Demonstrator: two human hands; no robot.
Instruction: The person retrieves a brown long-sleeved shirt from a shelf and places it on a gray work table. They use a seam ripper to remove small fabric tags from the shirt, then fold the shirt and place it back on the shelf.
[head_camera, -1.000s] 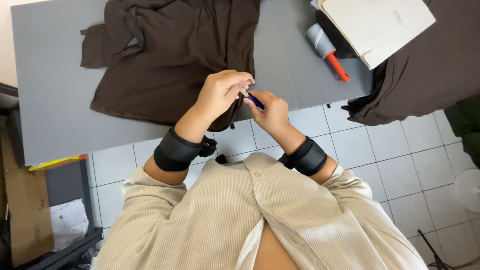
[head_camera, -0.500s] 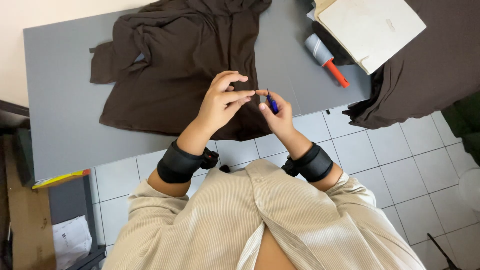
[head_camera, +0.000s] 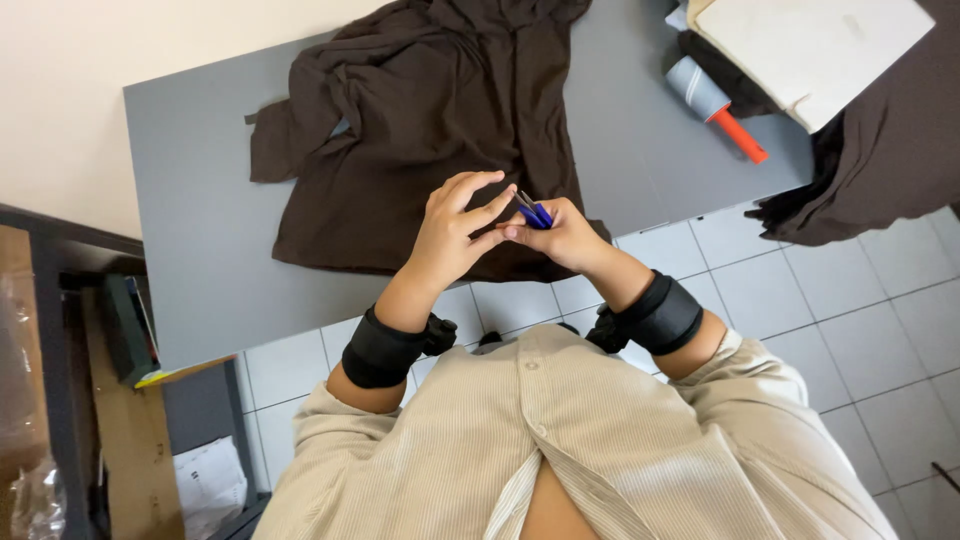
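Blue-handled thread snips (head_camera: 534, 212) stay pinched in the right hand (head_camera: 560, 238), left hand (head_camera: 455, 235) now pressing fingertips against it, both lifted slightly over the brown garment (head_camera: 420, 130) whose hem lies at six o'clock on the grey table (head_camera: 200, 240)

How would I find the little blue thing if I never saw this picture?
Start at the grey table with the brown garment spread across it. At its near edge, the right hand pinches the small blue tool; it is the only blue thing there.
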